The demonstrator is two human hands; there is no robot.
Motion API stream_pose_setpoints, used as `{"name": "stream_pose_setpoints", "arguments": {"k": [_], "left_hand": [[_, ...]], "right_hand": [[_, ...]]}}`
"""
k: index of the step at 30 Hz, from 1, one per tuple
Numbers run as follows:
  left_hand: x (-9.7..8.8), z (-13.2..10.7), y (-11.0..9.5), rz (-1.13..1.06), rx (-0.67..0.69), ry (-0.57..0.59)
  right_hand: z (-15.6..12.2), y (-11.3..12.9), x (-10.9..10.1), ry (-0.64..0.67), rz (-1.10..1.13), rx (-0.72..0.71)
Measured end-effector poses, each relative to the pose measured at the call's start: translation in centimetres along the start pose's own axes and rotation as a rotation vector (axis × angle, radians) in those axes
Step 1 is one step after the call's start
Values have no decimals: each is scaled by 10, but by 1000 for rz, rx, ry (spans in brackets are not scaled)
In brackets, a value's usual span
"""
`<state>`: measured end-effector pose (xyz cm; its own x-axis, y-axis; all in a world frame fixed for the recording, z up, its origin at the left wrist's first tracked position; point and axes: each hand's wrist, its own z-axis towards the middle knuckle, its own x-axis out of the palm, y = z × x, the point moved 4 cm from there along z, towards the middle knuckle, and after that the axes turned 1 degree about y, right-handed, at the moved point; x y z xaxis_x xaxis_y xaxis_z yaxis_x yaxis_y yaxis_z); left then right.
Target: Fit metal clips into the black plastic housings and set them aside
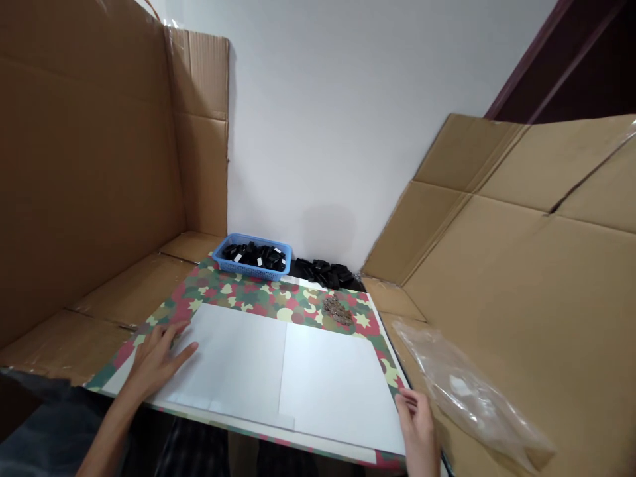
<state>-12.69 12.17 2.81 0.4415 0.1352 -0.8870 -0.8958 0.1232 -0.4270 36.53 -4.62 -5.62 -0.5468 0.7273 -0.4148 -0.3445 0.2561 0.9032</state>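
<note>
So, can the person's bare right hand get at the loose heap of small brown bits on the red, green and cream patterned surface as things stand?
Probably yes: between the right hand and the brown heap lie only the flat white panel and patterned surface, with nothing standing upright in the way.

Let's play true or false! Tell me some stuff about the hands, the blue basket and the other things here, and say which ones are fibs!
1. The blue basket holds black pieces. True.
2. The left hand is curled into a fist. False: its fingers are spread.
3. A brown heap lies on the patterned surface. True.
4. The brown heap is left of the basket. False: it is to the right.
5. The right hand is at the right edge of the white boards. True.
6. The right hand holds a plastic bag. False: the clear plastic bag lies on the cardboard, farther right.
</note>
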Motion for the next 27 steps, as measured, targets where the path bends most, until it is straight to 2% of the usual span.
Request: {"name": "stream_pose_setpoints", "arguments": {"k": [3, 6, 13, 27], "left_hand": [[0, 0, -4, 51, 12, 45], [-2, -1, -5, 76, -38, 21], [0, 1, -8, 60, -13, 50], [-1, 0, -11, 85, -68, 55]], "right_hand": [[-1, 4, -1, 4, -35, -7], [-2, 10, 0, 2, -72, -54], [-8, 27, 1, -71, -162, -165], [-9, 29, 2, -107, -203, -214]]}}
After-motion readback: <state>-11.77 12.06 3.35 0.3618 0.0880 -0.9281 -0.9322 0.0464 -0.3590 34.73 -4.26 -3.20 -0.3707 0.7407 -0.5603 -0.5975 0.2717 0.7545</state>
